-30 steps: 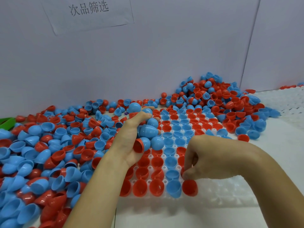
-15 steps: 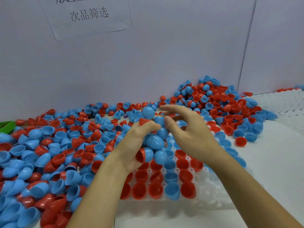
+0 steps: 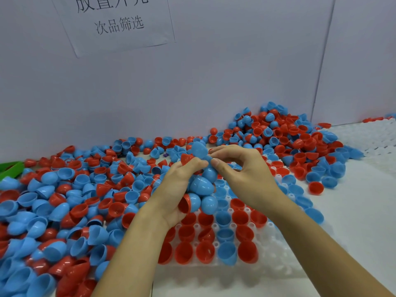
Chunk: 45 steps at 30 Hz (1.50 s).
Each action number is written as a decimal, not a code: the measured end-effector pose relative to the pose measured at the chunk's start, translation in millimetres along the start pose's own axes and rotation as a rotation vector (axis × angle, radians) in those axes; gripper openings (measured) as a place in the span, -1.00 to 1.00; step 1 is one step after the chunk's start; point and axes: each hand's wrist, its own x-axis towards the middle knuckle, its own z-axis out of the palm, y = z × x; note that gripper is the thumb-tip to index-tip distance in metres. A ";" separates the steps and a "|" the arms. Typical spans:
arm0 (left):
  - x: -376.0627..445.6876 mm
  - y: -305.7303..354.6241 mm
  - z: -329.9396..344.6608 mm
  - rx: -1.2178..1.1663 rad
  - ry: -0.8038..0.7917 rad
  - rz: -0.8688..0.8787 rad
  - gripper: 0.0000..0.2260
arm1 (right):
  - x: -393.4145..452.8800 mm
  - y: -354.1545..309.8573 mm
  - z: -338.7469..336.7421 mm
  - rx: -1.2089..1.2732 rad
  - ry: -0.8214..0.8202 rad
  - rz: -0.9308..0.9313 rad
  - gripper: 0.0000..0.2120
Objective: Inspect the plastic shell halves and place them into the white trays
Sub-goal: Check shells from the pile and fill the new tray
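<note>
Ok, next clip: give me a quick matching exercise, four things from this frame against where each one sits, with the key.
Things:
1. left hand
2. right hand
3. paper sign
4. green object

Places:
A. on the back wall
B. at the far left edge of the table
C. gripping a bunch of shell halves
D. pinching a blue shell at the top of the bunch

Pairs: 1-C, 2-D, 3-A, 4-B

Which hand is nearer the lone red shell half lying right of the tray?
Right. The right hand lies left of that red shell half; the left hand sits farther left, gripping shells.
</note>
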 end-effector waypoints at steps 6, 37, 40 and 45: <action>2.1 -0.7 -1.2 -0.028 0.064 0.001 -0.90 | -0.1 3.2 1.4 -0.089 0.089 0.022 -0.86; 1.2 4.6 -7.5 -0.066 0.128 -0.098 -0.72 | -2.3 -9.3 -59.4 -0.425 -0.207 0.083 -0.88; 2.2 3.6 -8.1 -0.054 0.143 -0.102 -0.75 | -6.5 -17.6 -76.4 -0.504 -0.483 0.261 -0.87; 3.7 3.0 -8.4 -0.052 0.164 -0.107 -0.88 | -16.5 -27.7 -77.5 -0.679 -0.803 0.481 -0.92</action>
